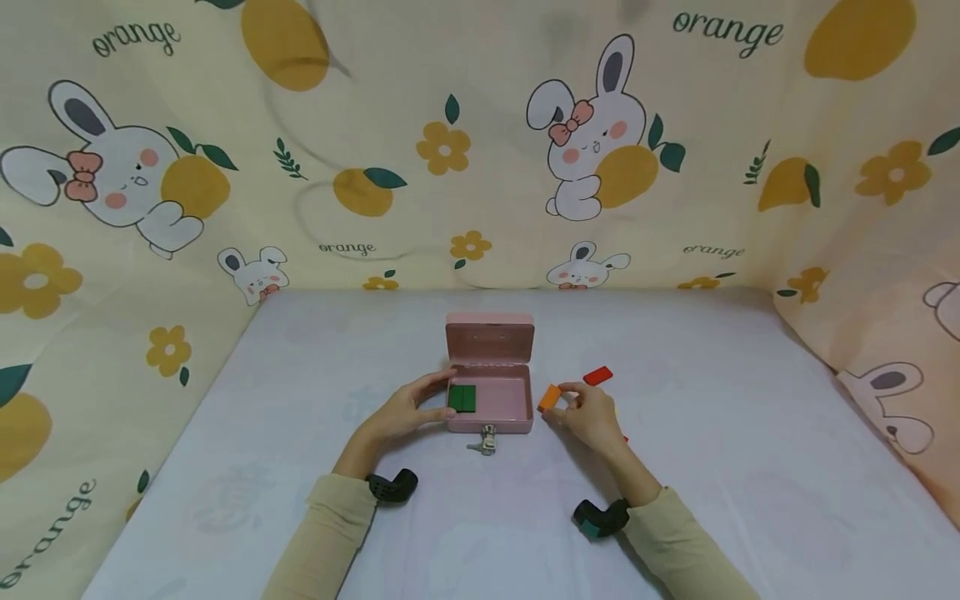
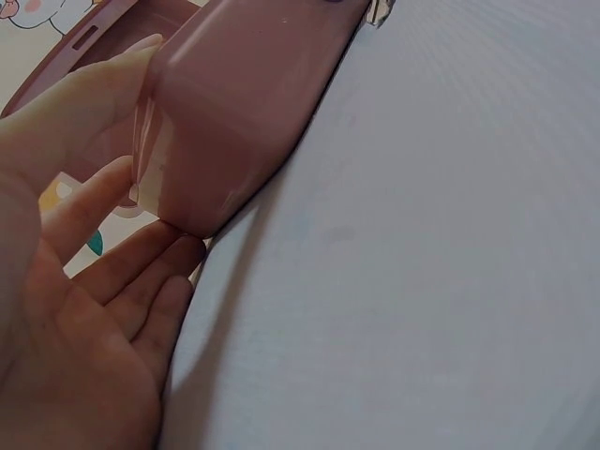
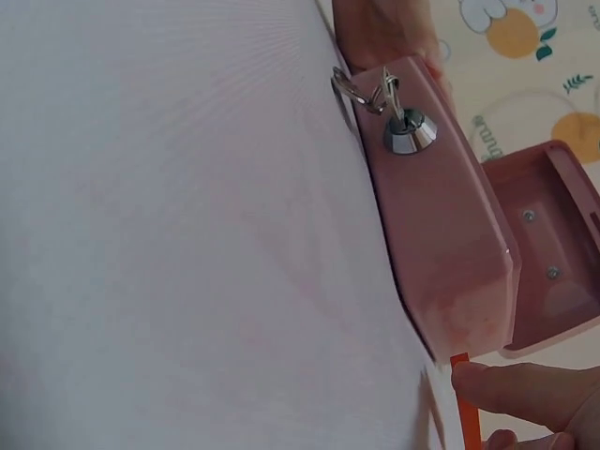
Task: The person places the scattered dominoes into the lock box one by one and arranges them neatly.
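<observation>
A pink metal cash box point(image 1: 504, 427) stands on the table with its lid point(image 1: 489, 342) raised at the back. Two green blocks point(image 1: 462, 398) lie side by side at the left end inside. My left hand point(image 1: 402, 410) holds the box by its left side, thumb toward the front corner and fingers toward the back. In the left wrist view, its fingertips touch the pink wall point(image 2: 225, 122). Just off the box's right side, my right hand point(image 1: 592, 414) pinches an orange block point(image 1: 550, 397) between thumb and fingers. A key ring point(image 3: 361, 94) hangs from the front lock point(image 3: 411, 133).
A red block point(image 1: 597, 376) lies on the white-covered table point(image 1: 300, 350) beyond the right hand. Another bit of red point(image 1: 626, 438) shows beside the right wrist, mostly hidden. Patterned cloth point(image 1: 450, 200) hangs behind the table and along both sides.
</observation>
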`<state>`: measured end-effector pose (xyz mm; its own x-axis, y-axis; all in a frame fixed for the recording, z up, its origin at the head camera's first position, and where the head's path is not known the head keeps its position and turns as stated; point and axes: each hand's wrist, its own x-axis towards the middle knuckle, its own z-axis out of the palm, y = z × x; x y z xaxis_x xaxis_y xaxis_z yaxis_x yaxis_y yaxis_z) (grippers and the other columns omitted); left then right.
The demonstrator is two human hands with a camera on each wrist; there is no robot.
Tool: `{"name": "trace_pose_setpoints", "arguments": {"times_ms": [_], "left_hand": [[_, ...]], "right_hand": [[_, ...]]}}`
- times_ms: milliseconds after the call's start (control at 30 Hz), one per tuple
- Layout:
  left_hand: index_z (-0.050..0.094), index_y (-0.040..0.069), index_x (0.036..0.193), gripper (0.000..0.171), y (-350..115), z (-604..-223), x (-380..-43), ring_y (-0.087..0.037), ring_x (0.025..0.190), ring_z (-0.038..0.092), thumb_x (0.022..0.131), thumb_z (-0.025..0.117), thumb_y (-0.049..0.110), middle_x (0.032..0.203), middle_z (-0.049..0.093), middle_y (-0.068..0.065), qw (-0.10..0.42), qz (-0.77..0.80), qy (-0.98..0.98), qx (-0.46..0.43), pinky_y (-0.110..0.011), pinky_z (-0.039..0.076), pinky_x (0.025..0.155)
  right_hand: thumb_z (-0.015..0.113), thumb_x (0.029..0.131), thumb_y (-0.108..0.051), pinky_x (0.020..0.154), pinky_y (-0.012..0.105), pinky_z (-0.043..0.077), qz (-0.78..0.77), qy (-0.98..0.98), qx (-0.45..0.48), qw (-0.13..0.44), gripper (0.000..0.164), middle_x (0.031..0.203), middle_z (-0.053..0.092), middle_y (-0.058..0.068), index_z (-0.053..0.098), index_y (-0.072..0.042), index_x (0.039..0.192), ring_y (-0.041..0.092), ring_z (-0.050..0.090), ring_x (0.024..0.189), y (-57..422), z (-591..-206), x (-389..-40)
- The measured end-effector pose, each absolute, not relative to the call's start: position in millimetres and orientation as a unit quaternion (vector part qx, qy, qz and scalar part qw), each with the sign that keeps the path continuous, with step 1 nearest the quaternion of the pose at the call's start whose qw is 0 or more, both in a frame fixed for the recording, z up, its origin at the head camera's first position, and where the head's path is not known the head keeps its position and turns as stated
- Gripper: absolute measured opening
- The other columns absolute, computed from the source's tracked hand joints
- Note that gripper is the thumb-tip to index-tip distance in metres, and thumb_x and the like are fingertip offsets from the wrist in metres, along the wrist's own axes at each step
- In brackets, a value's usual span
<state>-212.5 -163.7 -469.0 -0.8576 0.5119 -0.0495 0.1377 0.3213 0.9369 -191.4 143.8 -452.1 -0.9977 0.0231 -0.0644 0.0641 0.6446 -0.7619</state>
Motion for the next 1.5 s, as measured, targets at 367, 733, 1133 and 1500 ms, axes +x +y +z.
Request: {"name": "trace_pose_setpoints", "arguments": {"times_ms": [367,733,1133,1500], "left_hand": [[0.033,0.011,0.150,0.072,-160.5,-469.1,-213.5,-0.035,0.148,0.027,0.088,0.070,0.019,0.158,0.032,-0.015,0.180,0.549,0.792,0.197,-0.053,0.020,0.123],[0.034,0.011,0.149,0.072,-162.5,-471.7,-214.2,-0.035,0.149,0.026,0.088,0.070,0.020,0.158,0.032,-0.014,0.181,0.550,0.792,0.194,-0.053,0.019,0.123],[0.033,0.012,0.150,0.072,-163.4,-470.2,-213.2,-0.034,0.150,0.025,0.089,0.069,0.021,0.159,0.031,-0.013,0.188,0.552,0.790,0.191,-0.054,0.018,0.123],[0.033,0.008,0.150,0.071,-163.7,-467.9,-212.5,-0.037,0.147,0.030,0.089,0.069,0.020,0.157,0.033,-0.016,0.177,0.555,0.786,0.208,-0.054,0.021,0.122]], "right_hand": [[0.080,0.077,-0.019,0.047,0.019,0.029,-0.424,0.904,0.019,0.049,0.054,0.056,0.046,-0.003,0.062,0.002,0.122,0.010,0.040,0.053,146.0,-442.5,-192.5],[0.078,0.079,-0.020,0.049,0.020,0.031,-0.416,0.908,0.010,0.051,0.050,0.062,0.052,0.001,0.062,0.001,0.122,0.013,0.044,0.060,149.0,-431.1,-191.7],[0.078,0.078,-0.016,0.045,0.018,0.031,-0.430,0.902,-0.019,0.045,0.048,0.061,0.051,-0.001,0.064,0.001,0.121,0.011,0.042,0.053,147.3,-422.0,-191.0],[0.079,0.078,-0.018,0.048,0.020,0.034,-0.442,0.895,-0.036,0.052,0.048,0.064,0.051,0.000,0.065,-0.002,0.121,0.012,0.044,0.057,139.5,-412.5,-191.0]]}}
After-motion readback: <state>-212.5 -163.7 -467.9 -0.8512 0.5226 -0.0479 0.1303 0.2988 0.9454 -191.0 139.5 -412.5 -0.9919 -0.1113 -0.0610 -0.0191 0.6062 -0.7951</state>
